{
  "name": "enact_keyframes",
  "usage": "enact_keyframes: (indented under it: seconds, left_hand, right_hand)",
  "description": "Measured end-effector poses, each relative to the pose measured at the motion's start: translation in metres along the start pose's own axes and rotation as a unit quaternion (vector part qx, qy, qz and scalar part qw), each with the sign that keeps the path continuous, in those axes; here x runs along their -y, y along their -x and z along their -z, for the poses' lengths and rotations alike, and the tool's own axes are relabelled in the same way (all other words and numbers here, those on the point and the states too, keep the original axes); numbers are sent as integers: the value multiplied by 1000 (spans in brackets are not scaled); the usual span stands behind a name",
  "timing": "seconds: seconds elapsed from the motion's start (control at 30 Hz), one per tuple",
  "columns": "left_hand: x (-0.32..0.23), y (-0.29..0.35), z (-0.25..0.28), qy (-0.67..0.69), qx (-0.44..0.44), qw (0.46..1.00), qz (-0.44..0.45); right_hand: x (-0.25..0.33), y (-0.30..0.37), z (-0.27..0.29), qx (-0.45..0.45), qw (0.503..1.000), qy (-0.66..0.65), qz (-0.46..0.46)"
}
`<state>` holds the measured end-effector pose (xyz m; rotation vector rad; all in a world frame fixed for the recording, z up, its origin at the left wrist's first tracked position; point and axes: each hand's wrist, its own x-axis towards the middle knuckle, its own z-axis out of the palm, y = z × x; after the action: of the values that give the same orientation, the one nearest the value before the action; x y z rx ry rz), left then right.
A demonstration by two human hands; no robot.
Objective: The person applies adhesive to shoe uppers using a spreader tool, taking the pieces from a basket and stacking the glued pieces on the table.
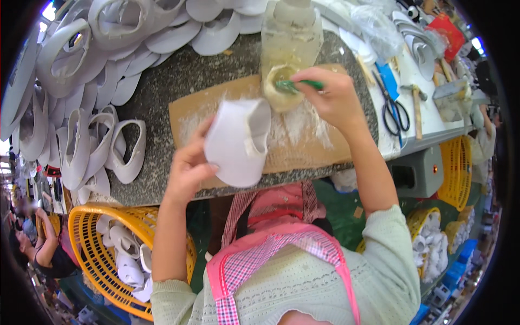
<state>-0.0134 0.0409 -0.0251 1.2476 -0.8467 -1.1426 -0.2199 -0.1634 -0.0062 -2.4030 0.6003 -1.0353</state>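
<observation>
My left hand is closed on a white shoe upper, thumb on the near face and fingers behind it. The upper hangs tilted over a brown cardboard sheet smeared with white residue. In my right hand is a green-handled brush. Its tip reaches into the opening of a cloudy plastic container coated with pale yellowish stuff, so the bristles are hidden. The container stands at the far edge of the cardboard.
White shoe uppers are piled along the left and far sides of the speckled worktop. Black-handled scissors and a hammer lie at right. Below left, a yellow basket holds more white pieces. Another person is at far left.
</observation>
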Motion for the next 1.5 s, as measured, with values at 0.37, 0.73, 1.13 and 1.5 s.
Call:
enact_keyframes:
  seconds: [0.37,0.73,1.13,1.5]
  left_hand:
    - [-48,13,6,-63,-162,979,-110]
    - [-33,3,-23,-210,-126,964,-101]
    - [-68,20,2,-308,-380,807,-330]
    - [-25,3,-23,-723,197,501,-433]
  right_hand:
    - [2,49,29,-75,945,-270,-169]
    - [27,51,-30,-7,982,39,186]
    - [9,27,4,-180,959,-208,-73]
    - [4,33,20,-56,902,-380,-196]
